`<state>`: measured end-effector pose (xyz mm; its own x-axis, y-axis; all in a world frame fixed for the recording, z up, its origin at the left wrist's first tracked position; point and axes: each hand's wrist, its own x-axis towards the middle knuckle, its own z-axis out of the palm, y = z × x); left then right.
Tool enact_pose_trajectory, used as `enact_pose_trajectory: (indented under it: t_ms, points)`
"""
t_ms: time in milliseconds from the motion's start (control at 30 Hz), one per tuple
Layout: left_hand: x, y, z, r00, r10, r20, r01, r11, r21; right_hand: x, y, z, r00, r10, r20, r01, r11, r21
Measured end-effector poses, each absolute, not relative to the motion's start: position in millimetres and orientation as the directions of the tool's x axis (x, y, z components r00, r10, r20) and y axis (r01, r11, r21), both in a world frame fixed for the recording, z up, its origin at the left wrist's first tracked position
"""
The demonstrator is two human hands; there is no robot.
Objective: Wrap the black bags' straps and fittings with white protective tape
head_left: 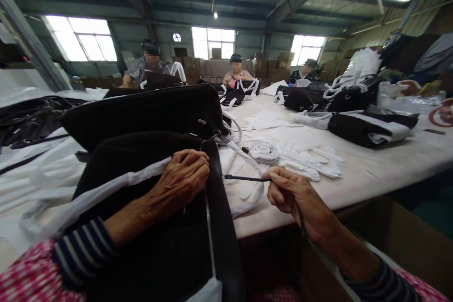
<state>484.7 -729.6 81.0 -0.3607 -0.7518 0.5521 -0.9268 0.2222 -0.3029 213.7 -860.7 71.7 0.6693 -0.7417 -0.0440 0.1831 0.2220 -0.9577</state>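
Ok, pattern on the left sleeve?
The left sleeve has dark and pale stripes; best in the head view.

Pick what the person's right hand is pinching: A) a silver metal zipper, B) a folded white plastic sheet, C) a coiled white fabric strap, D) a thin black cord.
D. The right hand pinches the thin black cord between thumb and fingers.

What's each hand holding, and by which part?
The right hand pinches a thin black cord partway along; the left hand grips a black bag at its zippered edge.
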Motion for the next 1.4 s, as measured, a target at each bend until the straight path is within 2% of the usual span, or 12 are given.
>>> enact_pose_trajectory:
  t_ms: [267, 533, 633, 767, 900, 1033, 1133, 1233, 1333, 1400]
  points:
    - [488.4, -730.9, 73.2, -0.345, -0.73, 0.591, -0.935, 0.211, -0.284, 210.4, -864.3, 70.0, 0.58, -0.814, -0.006, 0.209, 0.156, -0.965]
    - [488.4, -730.5, 74.3, -0.344, -0.727, 0.594, -0.939, 0.249, -0.238, 209.7, -868.0, 62.8, 0.602, -0.798, -0.011, 0.202, 0.166, -0.965]
    - [490.1, -730.7, 73.7, -0.34, -0.724, 0.6, -0.94, 0.254, -0.227, 205.3, -869.1, 63.0, 0.644, -0.764, -0.029, 0.239, 0.236, -0.942]
    - [495.4, -731.5, 70.8, -0.325, -0.716, 0.618, -0.945, 0.262, -0.194, 198.2, -869.6, 71.8, 0.697, -0.715, -0.054, 0.349, 0.404, -0.846]
    - [504.6, -735.5, 61.5, -0.271, -0.718, 0.642, -0.959, 0.261, -0.113, 192.2, -868.0, 79.9, 0.677, -0.732, -0.078, 0.371, 0.431, -0.823]
    - [514.5, -739.6, 51.8, -0.223, -0.722, 0.655, -0.959, 0.282, -0.016, 189.4, -861.3, 84.9, 0.675, -0.738, -0.019, 0.412, 0.397, -0.82]
    - [520.4, -741.0, 51.3, -0.221, -0.729, 0.648, -0.947, 0.318, 0.035, 189.0, -856.8, 90.1, 0.718, -0.691, 0.084, 0.449, 0.368, -0.814]
    - [519.5, -738.8, 59.8, -0.167, -0.774, 0.611, -0.943, 0.306, 0.129, 190.2, -854.6, 97.3, 0.757, -0.633, 0.16, 0.424, 0.29, -0.858]
    - [509.6, -732.2, 73.6, -0.134, -0.807, 0.575, -0.934, 0.297, 0.2, 195.4, -850.2, 105.7, 0.802, -0.566, 0.19, 0.29, 0.092, -0.953]
    - [500.4, -726.5, 81.1, -0.168, -0.785, 0.596, -0.933, 0.322, 0.16, 201.5, -844.7, 110.0, 0.838, -0.516, 0.175, 0.134, -0.116, -0.984]
